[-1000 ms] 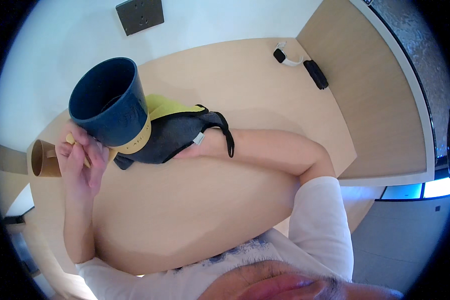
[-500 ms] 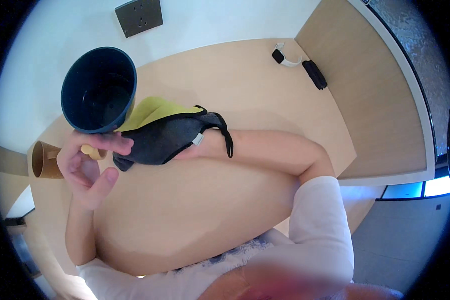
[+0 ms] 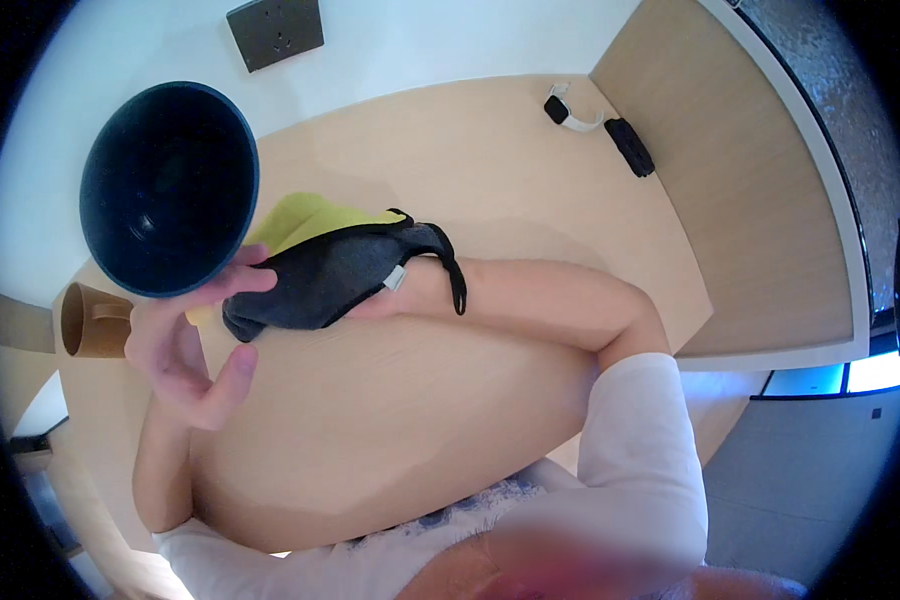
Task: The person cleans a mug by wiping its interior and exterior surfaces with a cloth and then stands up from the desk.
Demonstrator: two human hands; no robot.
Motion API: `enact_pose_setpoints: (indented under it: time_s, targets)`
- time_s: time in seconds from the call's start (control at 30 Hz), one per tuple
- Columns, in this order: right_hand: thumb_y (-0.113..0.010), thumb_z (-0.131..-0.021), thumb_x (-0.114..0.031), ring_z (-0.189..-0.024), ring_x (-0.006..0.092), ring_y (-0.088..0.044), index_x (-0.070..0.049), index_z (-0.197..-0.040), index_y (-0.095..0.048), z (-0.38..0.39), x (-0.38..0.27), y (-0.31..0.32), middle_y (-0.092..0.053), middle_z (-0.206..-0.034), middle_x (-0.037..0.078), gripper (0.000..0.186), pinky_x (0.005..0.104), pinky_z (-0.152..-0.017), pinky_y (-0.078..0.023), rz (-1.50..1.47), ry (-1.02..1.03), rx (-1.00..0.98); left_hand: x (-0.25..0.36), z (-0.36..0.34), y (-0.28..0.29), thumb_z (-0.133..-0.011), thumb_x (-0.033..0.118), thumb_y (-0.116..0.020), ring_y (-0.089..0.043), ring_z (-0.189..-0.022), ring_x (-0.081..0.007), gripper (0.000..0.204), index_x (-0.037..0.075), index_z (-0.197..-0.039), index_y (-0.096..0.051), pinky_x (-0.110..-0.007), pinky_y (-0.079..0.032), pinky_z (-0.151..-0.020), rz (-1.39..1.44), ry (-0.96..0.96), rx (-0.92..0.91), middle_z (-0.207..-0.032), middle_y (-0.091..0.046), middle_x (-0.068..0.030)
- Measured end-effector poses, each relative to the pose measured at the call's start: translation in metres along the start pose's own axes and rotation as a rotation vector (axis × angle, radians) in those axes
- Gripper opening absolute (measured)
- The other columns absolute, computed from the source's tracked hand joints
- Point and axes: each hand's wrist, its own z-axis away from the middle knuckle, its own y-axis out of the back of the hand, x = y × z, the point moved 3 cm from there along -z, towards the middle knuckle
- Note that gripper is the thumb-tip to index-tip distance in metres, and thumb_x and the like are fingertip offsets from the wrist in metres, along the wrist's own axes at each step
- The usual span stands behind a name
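My left hand (image 3: pixel 185 350) holds a mug (image 3: pixel 165 190) with a dark blue inside, its wide mouth facing up toward me. The index finger lies along the lower rim and the thumb stands apart from it. A sliver of pale yellow shows under the mug by my fingers; the grip on it is mostly hidden. Against the mug's right side rests a cleaning cloth (image 3: pixel 330 275), dark grey on one face and yellow-green on the other, with black edging and a loop. It covers my right hand (image 3: pixel 375 308), whose fingers are out of sight beneath it.
A brown mug (image 3: pixel 92 320) stands at the table's left end. Toward the far right corner lie a white-banded watch (image 3: pixel 570 113) and a black folded item (image 3: pixel 629 148), beside a wooden side panel (image 3: pixel 750 190). A dark socket plate (image 3: pixel 276 33) is on the wall.
The held mug has shifted left and its mouth has turned more toward me, looking larger. My left hand has turned with it, its thumb slightly lower. The cloth and right arm are nearly still.
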Motion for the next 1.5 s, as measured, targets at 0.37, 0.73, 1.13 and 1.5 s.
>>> enact_pose_setpoints:
  time_s: [0.37,0.73,1.13,1.5]
  targets:
    - [-0.051,-0.093,-0.026,-0.103,0.0244,-0.056,-0.005,-0.116,-0.055,-0.008,0.037,-0.013,-0.059,-0.115,0.012,0.031,0.0336,-0.090,-0.046,-0.165,0.172,0.155,0.003,0.008,-0.001,-0.077,-0.005,-0.052,-0.055,-0.117,-0.0398,0.039,0.000,-0.116,-0.050,-0.050,-0.036,-0.103,-0.222,0.112,-0.073,-0.109,-0.064,-0.0248]
    - [-0.062,-0.085,-0.023,-0.093,0.0275,-0.062,-0.004,-0.103,-0.062,-0.002,0.004,-0.001,-0.065,-0.103,0.015,0.026,0.0360,-0.082,-0.050,-0.009,0.132,0.211,0.006,-0.004,-0.006,-0.072,-0.008,-0.055,-0.055,-0.118,-0.0384,0.054,-0.002,-0.125,-0.050,-0.045,-0.040,-0.101,-0.354,0.015,0.045,-0.122,-0.058,-0.0244]
    - [-0.062,-0.084,-0.023,-0.096,0.0279,-0.061,-0.005,-0.104,-0.062,-0.011,0.067,-0.027,-0.064,-0.107,0.015,0.027,0.0374,-0.084,-0.050,-0.161,0.351,0.266,-0.023,-0.003,-0.007,-0.068,0.000,-0.077,-0.050,-0.123,-0.0314,0.068,0.002,-0.128,-0.047,-0.041,-0.041,-0.102,-0.634,0.275,-0.018,-0.128,-0.056,-0.0134]
    - [-0.060,-0.083,-0.022,-0.096,0.0287,-0.060,-0.007,-0.103,-0.062,-0.013,0.047,-0.020,-0.063,-0.107,0.014,0.025,0.0393,-0.087,-0.049,0.025,0.304,0.213,-0.033,0.004,0.005,-0.066,0.008,-0.082,-0.056,-0.107,-0.0225,0.071,0.007,-0.127,-0.046,-0.034,-0.041,-0.091,-0.375,0.353,0.029,-0.106,-0.063,-0.0071]
